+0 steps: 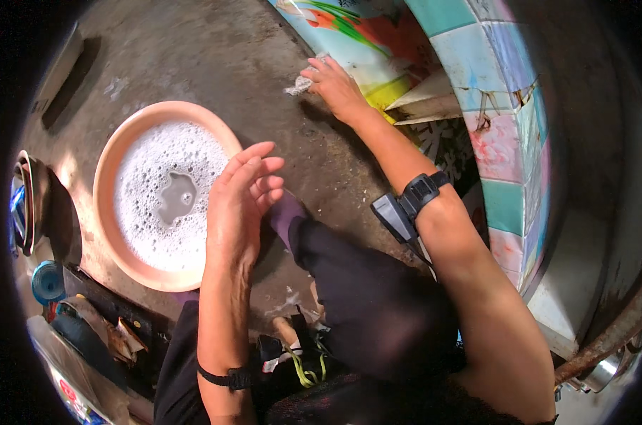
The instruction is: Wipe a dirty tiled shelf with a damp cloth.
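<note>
A pink basin (106, 219) stands on the floor to my left. It holds white suds (140, 163), with a gap of cloudy water in the middle. My left hand (239, 191) hovers by the basin's right rim, fingers loosely curled and apart, with nothing in it. Farther off, my right hand (333, 88) is stretched out low beside a colourful printed panel (377, 42). A crumpled whitish rag (300, 86) pokes out from under its fingers, close to the panel's lower edge. The rest of the rag is hidden by the hand.
A tiled counter side (501, 142) rises at my right, with a pale ledge (427, 99) jutting from the opening beside it. At the left lie a blue roll (48, 282) and assorted clutter. My dark-trousered knee (377, 297) is between my arms. A pale block (58, 71) lies far left.
</note>
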### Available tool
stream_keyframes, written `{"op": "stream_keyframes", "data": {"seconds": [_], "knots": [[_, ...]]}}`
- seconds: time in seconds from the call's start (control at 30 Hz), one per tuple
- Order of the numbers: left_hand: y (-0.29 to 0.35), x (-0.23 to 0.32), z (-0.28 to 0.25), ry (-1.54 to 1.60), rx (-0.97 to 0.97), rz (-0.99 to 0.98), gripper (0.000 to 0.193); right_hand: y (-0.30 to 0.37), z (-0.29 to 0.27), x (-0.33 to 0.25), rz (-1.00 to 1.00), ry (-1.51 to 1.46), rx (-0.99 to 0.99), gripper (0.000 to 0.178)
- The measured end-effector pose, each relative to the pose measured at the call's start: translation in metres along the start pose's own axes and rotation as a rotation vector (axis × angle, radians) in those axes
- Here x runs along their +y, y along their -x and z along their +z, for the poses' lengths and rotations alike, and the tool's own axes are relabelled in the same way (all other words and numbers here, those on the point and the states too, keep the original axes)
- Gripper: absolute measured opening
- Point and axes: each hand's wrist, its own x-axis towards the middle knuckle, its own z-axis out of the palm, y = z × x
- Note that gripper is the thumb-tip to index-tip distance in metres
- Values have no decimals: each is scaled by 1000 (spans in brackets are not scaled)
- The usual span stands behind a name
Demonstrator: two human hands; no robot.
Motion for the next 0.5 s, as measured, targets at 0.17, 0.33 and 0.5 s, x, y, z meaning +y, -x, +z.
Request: {"op": "stream_keyframes", "data": {"seconds": [0.17,0.33,0.5], "knots": [[7,11,-7,39,29,50,26,48,-21,-37,130,182,-185,19],[6,7,-3,24,-1,36,26,157,-39,-68,452,-68,-72,14],[10,4,-9,-6,32,-2,27,191,-53,-83,412,-91,-303,18]]}}
